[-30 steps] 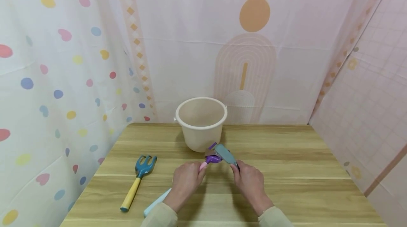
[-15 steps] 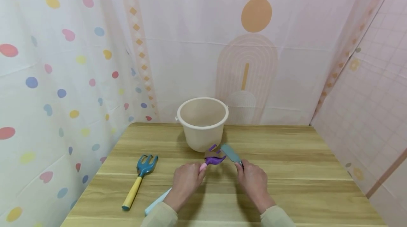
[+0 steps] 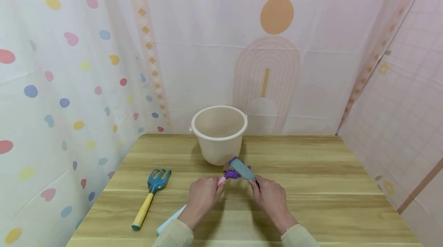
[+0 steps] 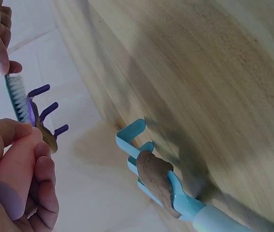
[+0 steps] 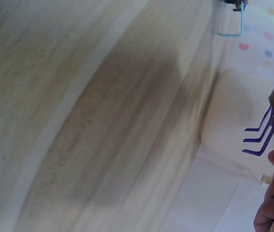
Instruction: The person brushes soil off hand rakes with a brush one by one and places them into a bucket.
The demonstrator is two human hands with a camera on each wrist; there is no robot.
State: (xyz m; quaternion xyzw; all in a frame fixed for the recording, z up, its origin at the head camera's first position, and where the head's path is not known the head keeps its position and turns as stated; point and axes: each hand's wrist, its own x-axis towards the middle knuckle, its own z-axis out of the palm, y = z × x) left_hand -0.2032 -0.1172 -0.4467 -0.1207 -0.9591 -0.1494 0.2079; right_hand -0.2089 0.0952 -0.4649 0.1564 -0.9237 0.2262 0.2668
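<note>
My left hand (image 3: pixel 203 197) grips the pink handle (image 4: pixel 23 159) of a purple hand rake (image 3: pixel 232 174). Brown, mud-like matter (image 4: pixel 47 138) clings to the rake's head. In my right hand (image 3: pixel 272 197) is a brush (image 3: pixel 243 169) with a blue-grey back and white bristles (image 4: pixel 18 92). The bristles lie against the back of the purple head, as the left wrist view shows. Both tools are held above the table, in front of the bucket. Below my left forearm lies a light blue hand rake (image 4: pixel 187 205), a brown lump (image 4: pixel 155 176) stuck on it; the head view shows only part of its handle.
A cream bucket (image 3: pixel 217 150) stands at the back middle of the wooden table (image 3: pixel 311 185). On the left lies a dark blue hand rake (image 3: pixel 158 181) with a yellow handle. Patterned curtains (image 3: pixel 200 28) close off the back and both sides.
The brush lifted off toward the right half a second ago and is now back over the purple rake's head. My left hand and its rake have hardly moved.
</note>
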